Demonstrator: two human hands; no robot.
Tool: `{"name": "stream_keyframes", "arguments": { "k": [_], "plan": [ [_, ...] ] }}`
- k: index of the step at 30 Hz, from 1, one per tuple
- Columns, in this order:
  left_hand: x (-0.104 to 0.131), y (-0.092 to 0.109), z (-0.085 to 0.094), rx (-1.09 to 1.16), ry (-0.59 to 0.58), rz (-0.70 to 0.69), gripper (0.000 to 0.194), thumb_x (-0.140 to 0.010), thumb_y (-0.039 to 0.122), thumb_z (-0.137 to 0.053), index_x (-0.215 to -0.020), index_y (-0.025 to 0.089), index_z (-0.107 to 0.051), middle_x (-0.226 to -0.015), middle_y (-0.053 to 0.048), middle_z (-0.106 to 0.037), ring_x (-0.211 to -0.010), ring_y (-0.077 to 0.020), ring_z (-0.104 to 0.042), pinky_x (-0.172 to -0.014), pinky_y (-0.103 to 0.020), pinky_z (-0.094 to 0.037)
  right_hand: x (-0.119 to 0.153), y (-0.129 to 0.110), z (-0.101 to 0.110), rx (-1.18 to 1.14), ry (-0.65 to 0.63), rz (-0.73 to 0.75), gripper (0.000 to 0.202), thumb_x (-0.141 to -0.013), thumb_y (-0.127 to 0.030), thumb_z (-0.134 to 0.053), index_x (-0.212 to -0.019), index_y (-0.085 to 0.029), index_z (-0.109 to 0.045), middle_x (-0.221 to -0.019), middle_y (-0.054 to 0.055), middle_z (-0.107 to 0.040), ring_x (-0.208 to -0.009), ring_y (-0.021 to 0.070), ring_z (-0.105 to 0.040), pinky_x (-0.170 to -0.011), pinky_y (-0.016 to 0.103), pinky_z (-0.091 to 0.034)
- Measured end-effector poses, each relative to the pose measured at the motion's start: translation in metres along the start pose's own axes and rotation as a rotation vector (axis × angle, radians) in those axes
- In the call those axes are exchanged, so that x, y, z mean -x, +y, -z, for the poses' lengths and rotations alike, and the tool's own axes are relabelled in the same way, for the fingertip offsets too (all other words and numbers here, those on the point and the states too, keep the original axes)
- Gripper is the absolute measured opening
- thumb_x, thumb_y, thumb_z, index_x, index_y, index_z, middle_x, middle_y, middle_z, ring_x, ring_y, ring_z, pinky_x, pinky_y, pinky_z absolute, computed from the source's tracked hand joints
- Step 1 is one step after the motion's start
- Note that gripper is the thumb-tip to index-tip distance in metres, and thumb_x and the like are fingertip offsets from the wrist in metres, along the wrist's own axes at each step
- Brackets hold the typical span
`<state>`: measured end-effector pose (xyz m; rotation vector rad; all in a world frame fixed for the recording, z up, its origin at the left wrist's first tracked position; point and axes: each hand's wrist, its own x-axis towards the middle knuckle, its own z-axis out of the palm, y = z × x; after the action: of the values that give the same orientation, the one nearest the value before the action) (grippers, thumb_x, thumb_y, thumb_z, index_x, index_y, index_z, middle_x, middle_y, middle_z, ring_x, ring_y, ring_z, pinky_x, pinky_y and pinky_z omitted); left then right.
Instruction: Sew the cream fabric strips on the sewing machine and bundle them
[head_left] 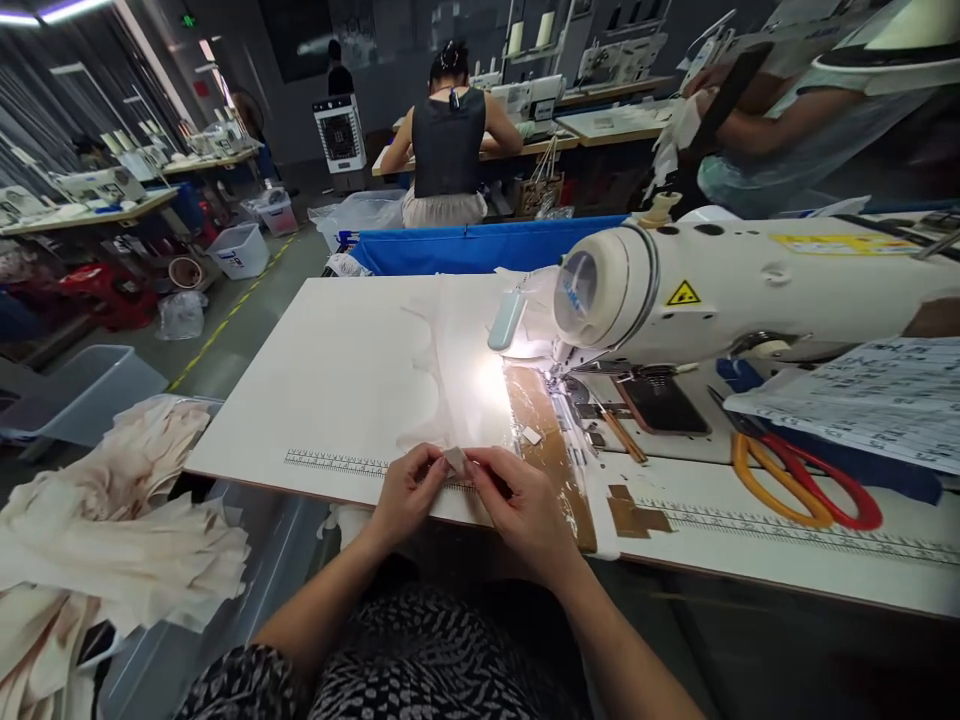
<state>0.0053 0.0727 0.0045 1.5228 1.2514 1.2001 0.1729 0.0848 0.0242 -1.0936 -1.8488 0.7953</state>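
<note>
Both hands meet at the front edge of the white sewing table. My left hand and my right hand each pinch one side of a small pale beige piece of fabric. From there a sheer whitish fabric with a scalloped edge stretches away across the table, left of the lamp-lit needle area. A sewing machine stands to the right of my hands. Under its needle, brown tape covers part of the surface, with a small white square on it.
Orange-and-red-handled scissors, a dark phone and printed paper sheets lie on the right. Heaped cream fabric fills the lower left beside a plastic bin. Co-workers sit ahead and at the right.
</note>
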Motion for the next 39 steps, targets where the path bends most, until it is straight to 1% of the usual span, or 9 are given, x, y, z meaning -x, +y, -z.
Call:
{"name": "stream_keyframes", "arguments": {
  "k": [8, 14, 18, 22, 26, 28, 33, 36, 39],
  "plan": [
    [0.000, 0.000, 0.003, -0.015, 0.188, -0.033, 0.043, -0.097, 0.058, -0.042, -0.080, 0.020, -0.053, -0.066, 0.002, -0.050, -0.061, -0.0124, -0.045, -0.058, -0.025, -0.035, 0.010, 0.016, -0.011, -0.173, 0.333, -0.225, 0.028, -0.093, -0.050, -0.052, -0.090, -0.024, -0.060, -0.063, 0.001, -0.058, -0.059, 0.0171, -0.056, -0.050, 0.029, -0.044],
    [0.002, -0.004, -0.001, 0.022, 0.121, -0.024, 0.043, -0.098, 0.059, -0.042, -0.083, 0.020, -0.052, -0.060, 0.004, -0.044, -0.055, -0.0108, -0.040, -0.052, -0.024, -0.032, 0.016, 0.012, -0.015, -0.307, 0.136, -0.252, 0.030, -0.093, -0.052, -0.053, -0.096, -0.023, -0.058, -0.060, -0.002, -0.056, -0.049, 0.0136, -0.051, -0.043, 0.026, -0.041],
    [0.002, -0.005, 0.000, 0.054, 0.014, -0.014, 0.043, -0.097, 0.060, -0.042, -0.086, 0.020, -0.052, -0.054, 0.007, -0.040, -0.047, -0.0085, -0.035, -0.048, -0.022, -0.028, 0.012, 0.004, -0.013, -0.188, 0.055, -0.180, 0.024, -0.093, -0.045, -0.053, -0.088, -0.023, -0.059, -0.060, -0.001, -0.058, -0.050, 0.0136, -0.053, -0.044, 0.025, -0.041],
    [0.005, 0.001, 0.008, 0.018, -0.103, -0.024, 0.042, -0.089, 0.061, -0.057, -0.080, 0.019, -0.053, -0.050, 0.009, -0.036, -0.046, -0.0067, -0.030, -0.047, -0.021, -0.024, 0.015, 0.002, -0.011, -0.099, 0.172, -0.157, 0.020, -0.094, -0.040, -0.052, -0.085, -0.023, -0.058, -0.057, -0.002, -0.055, -0.049, 0.0132, -0.051, -0.045, 0.025, -0.040],
    [0.013, 0.010, 0.018, 0.091, 0.013, 0.033, 0.046, -0.088, 0.061, -0.057, -0.069, 0.019, -0.050, -0.052, 0.007, -0.036, -0.048, -0.0072, -0.031, -0.047, -0.021, -0.024, 0.034, 0.001, -0.005, -0.217, 0.363, -0.239, 0.020, -0.094, -0.042, -0.054, -0.088, -0.024, -0.059, -0.056, -0.003, -0.050, -0.048, 0.0123, -0.046, -0.045, 0.025, -0.038],
    [0.017, 0.012, 0.021, 0.181, 0.042, 0.038, 0.046, -0.086, 0.061, -0.060, -0.069, 0.019, -0.052, -0.052, 0.006, -0.038, -0.048, -0.0075, -0.033, -0.047, -0.021, -0.026, 0.047, 0.000, -0.002, -0.351, 0.281, -0.296, 0.023, -0.094, -0.045, -0.054, -0.087, -0.024, -0.059, -0.055, -0.004, -0.048, -0.046, 0.0119, -0.044, -0.044, 0.025, -0.036],
    [0.023, 0.010, 0.021, 0.265, 0.088, -0.030, 0.042, -0.084, 0.060, -0.063, -0.075, 0.019, -0.061, -0.069, -0.002, -0.063, -0.058, -0.0118, -0.052, -0.054, -0.023, -0.041, 0.076, 0.007, -0.013, -0.720, -0.183, -0.509, 0.045, -0.092, -0.064, -0.047, -0.088, -0.020, -0.059, -0.057, -0.002, -0.056, -0.041, 0.0111, -0.047, -0.045, 0.026, -0.040],
    [0.031, 0.009, 0.017, 0.227, -0.023, -0.091, 0.036, -0.090, 0.053, -0.058, -0.082, 0.019, -0.066, -0.075, -0.005, -0.069, -0.062, -0.0127, -0.059, -0.056, -0.023, -0.044, 0.083, 0.012, -0.033, -0.882, -0.348, -0.752, 0.062, -0.087, -0.077, -0.037, -0.086, -0.019, -0.058, -0.063, 0.003, -0.064, -0.041, 0.0124, -0.052, -0.043, 0.026, -0.040],
    [0.041, 0.008, 0.010, 0.145, -0.256, -0.191, 0.034, -0.096, 0.047, -0.052, -0.084, 0.020, -0.068, -0.063, -0.002, -0.066, -0.054, -0.0111, -0.059, -0.054, -0.022, -0.043, 0.080, 0.009, -0.048, -0.880, -0.327, -0.762, 0.061, -0.084, -0.079, -0.041, -0.077, -0.021, -0.055, -0.058, 0.000, -0.059, -0.043, 0.0125, -0.050, -0.044, 0.025, -0.039]
  ]
}}
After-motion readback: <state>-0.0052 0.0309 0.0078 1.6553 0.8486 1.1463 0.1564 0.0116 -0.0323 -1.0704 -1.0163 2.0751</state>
